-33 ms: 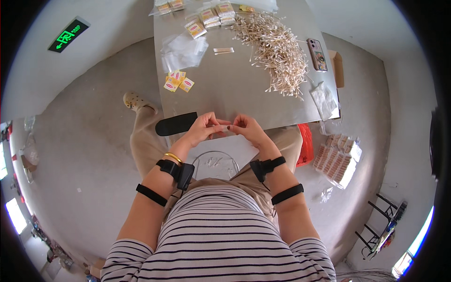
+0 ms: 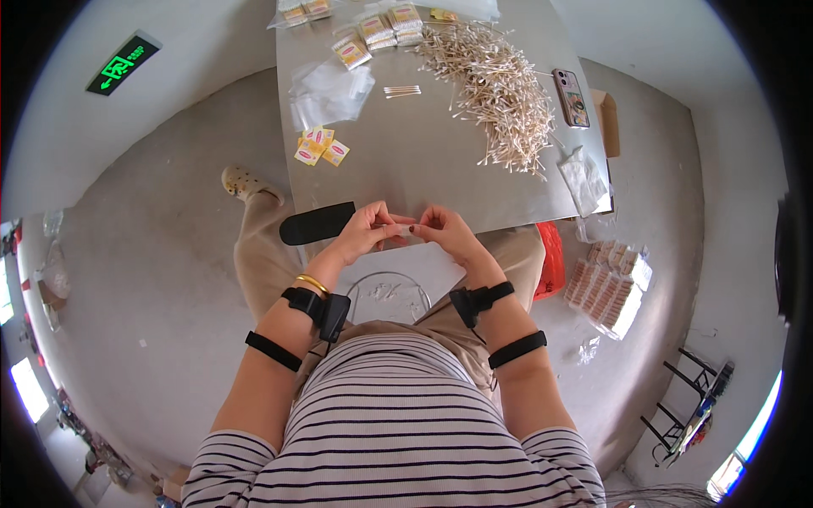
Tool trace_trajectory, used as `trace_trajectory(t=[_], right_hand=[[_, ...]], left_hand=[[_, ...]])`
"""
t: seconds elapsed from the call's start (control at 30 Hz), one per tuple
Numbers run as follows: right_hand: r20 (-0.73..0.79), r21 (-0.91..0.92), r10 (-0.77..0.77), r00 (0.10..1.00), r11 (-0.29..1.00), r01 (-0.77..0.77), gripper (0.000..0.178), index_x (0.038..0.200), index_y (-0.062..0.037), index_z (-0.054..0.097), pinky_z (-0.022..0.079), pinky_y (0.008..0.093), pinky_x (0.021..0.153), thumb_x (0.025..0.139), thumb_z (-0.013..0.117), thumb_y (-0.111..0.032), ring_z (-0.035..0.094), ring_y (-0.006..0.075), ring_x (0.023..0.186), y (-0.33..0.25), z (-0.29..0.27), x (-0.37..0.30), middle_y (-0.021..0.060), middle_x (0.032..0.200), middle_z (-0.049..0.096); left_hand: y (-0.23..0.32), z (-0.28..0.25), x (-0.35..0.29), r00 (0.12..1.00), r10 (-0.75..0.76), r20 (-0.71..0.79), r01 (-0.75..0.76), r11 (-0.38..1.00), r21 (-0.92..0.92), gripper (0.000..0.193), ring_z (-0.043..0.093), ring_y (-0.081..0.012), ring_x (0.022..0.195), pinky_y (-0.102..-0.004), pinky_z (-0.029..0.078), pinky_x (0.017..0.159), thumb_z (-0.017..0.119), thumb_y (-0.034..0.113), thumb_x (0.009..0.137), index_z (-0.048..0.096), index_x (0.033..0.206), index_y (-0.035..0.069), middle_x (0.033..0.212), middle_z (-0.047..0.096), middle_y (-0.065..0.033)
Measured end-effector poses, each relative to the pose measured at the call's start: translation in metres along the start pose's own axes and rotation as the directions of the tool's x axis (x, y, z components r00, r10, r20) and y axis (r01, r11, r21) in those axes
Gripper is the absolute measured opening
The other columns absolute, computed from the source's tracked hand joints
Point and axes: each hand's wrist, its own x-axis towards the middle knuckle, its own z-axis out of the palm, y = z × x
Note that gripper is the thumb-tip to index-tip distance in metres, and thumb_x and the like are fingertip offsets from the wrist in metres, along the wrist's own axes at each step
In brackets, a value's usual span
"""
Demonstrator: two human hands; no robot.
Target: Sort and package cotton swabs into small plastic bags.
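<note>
At the table's front edge, my left hand (image 2: 369, 230) and my right hand (image 2: 447, 232) almost meet. Their fingertips pinch a small whitish piece (image 2: 406, 230), mostly covered by the fingers; its kind cannot be made out. Beyond them, several cotton swabs (image 2: 402, 91) lie side by side in a short row. A large heap of loose cotton swabs (image 2: 500, 93) spreads over the right half of the tabletop. To the left are yellow-and-white printed cards (image 2: 315, 144) and, farther back, a pile of clear plastic bags (image 2: 330, 95).
Filled swab packs (image 2: 377, 32) stand at the metal table's (image 2: 381, 173) far side. A phone (image 2: 572, 98) and a white crumpled bag (image 2: 583, 181) lie along its right edge. A black flat strip (image 2: 318, 223) juts out by my left hand. Stacked packs (image 2: 607, 289) sit on the floor at right.
</note>
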Motion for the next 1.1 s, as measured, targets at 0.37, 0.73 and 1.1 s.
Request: trace_trajectory(t=[0.37, 0.73, 1.1], right_hand=[[-0.042, 0.028, -0.011, 0.999, 1.000, 0.012, 0.019, 0.089, -0.0046, 0.061, 0.046, 0.0237, 0.061, 0.088, 0.077, -0.014, 0.057, 0.0085, 0.068, 0.007, 0.000, 0.001, 0.0007, 0.077, 0.063], [-0.147, -0.062, -0.215, 0.966, 0.976, 0.208, 0.020, 0.093, -0.0058, 0.063, 0.046, 0.0234, 0.065, 0.086, 0.079, -0.015, 0.057, 0.0080, 0.075, 0.007, 0.012, -0.004, -0.0003, 0.081, 0.062], [0.054, 0.699, -0.278, 0.959, 0.696, 0.163, 0.005, 0.104, -0.0103, 0.065, 0.046, 0.0264, 0.088, 0.100, 0.062, -0.012, 0.058, 0.0095, 0.094, -0.076, 0.056, -0.077, -0.0025, 0.101, 0.063]], left_hand=[[0.005, 0.004, -0.010, 0.996, 0.014, -0.084, -0.018, 0.998, -0.055, 0.019, 0.073, -0.0169, 0.088, -0.0217, 0.048, 0.063, 0.059, 0.012, 0.101, 0.045, 0.113, 0.009, 0.122, 0.070, -0.0141], [0.004, 0.027, -0.024, 0.897, 0.337, -0.285, -0.173, 0.862, 0.477, 0.029, 0.065, -0.0101, 0.071, -0.0229, 0.052, 0.070, 0.067, 0.004, 0.091, 0.053, 0.116, 0.003, 0.102, 0.074, -0.0083], [0.046, 0.065, -0.081, 0.888, 0.398, -0.231, -0.426, 0.901, -0.085, 0.070, 0.054, -0.0145, 0.123, -0.0303, 0.048, 0.096, 0.082, 0.017, 0.084, 0.046, 0.143, 0.008, 0.139, 0.055, -0.0059]])
